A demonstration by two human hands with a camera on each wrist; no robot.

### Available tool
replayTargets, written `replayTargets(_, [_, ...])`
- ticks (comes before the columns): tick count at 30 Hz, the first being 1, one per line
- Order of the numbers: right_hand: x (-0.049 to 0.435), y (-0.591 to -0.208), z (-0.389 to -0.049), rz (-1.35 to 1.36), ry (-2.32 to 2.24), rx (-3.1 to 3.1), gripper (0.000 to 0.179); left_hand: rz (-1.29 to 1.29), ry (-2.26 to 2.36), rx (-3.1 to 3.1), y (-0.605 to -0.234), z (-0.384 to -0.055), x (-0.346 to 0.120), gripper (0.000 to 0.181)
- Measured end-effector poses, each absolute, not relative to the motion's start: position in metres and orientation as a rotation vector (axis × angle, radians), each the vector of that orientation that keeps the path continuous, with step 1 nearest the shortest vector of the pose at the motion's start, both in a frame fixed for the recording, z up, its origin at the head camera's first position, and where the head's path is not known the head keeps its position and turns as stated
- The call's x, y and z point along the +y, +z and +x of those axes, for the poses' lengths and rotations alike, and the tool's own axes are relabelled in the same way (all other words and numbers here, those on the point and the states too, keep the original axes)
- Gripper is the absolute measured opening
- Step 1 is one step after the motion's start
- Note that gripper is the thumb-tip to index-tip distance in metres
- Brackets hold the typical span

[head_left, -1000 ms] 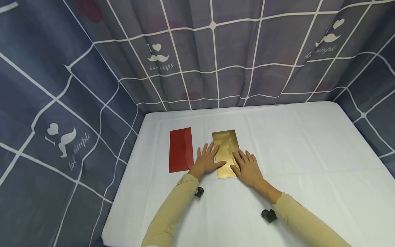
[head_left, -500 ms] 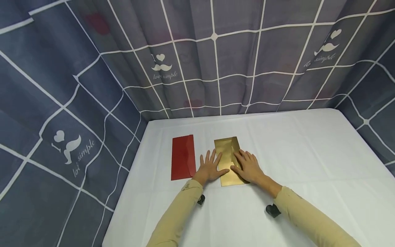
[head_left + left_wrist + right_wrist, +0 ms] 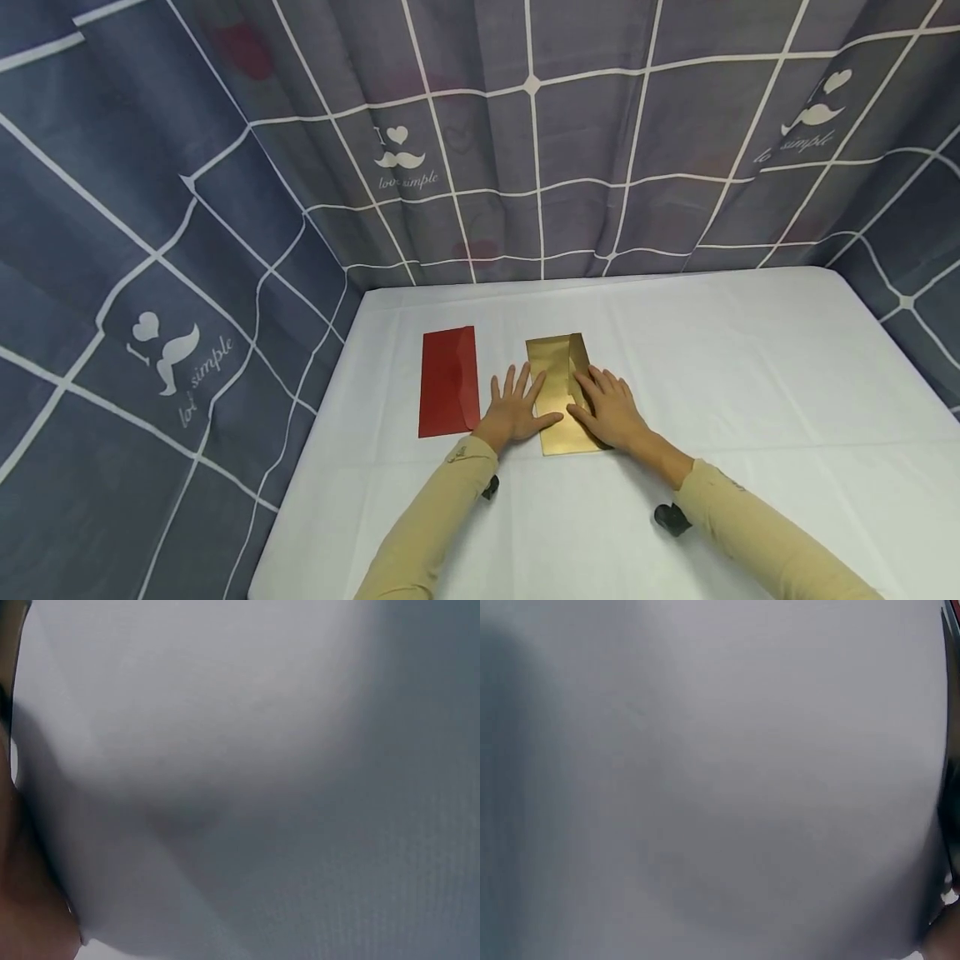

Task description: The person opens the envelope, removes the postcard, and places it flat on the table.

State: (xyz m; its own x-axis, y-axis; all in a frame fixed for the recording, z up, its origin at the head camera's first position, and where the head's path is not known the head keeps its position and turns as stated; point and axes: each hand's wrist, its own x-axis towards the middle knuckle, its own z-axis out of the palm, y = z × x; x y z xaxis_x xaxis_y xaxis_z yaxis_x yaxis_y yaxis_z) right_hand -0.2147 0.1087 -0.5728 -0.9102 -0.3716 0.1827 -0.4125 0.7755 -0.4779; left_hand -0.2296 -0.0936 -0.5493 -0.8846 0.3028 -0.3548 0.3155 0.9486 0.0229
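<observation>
A gold paper envelope (image 3: 552, 354) lies flap side up on the white tabletop in the head view, its long flap along the right side. My left hand (image 3: 512, 414) rests with fingers spread over its left edge, the thumb pointing across its lower part. On the right side, my right hand (image 3: 611, 412) lies over the flap, fingers extended and covering part of it. The two thumb tips are close together. To the left lies a red envelope (image 3: 448, 383), near my left wrist. Both wrist views show mostly blurred white cloth, with a sliver of hand at one edge.
The white-covered table (image 3: 750, 358) extends to the right and towards me. Dark grid-patterned curtains (image 3: 585, 142) hang behind it and at both sides. Small black camera mounts (image 3: 672, 520) show under the wrists.
My right hand has slid a little farther up the gold envelope's right side, its thumb now nearer the left thumb. My left hand stays put on the envelope. The head view has tilted slightly.
</observation>
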Motion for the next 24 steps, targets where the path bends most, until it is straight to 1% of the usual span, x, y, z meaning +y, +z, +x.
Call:
replayTargets(7, [0.109,-0.582,-0.214,0.632,0.758,-2.878,0.061,0.443,-0.029,2.766,-0.557,-0.228,-0.095,0.087])
replayTargets(19, [0.103,-0.581,-0.212,0.562,0.745,-2.86,0.052,0.453,-0.044,2.772,-0.56,-0.23,-0.095,0.087])
replayTargets(24, [0.101,-0.58,-0.212,0.544,0.797,-2.846,0.053,0.462,-0.045,2.78,-0.559,-0.232,-0.096,0.086])
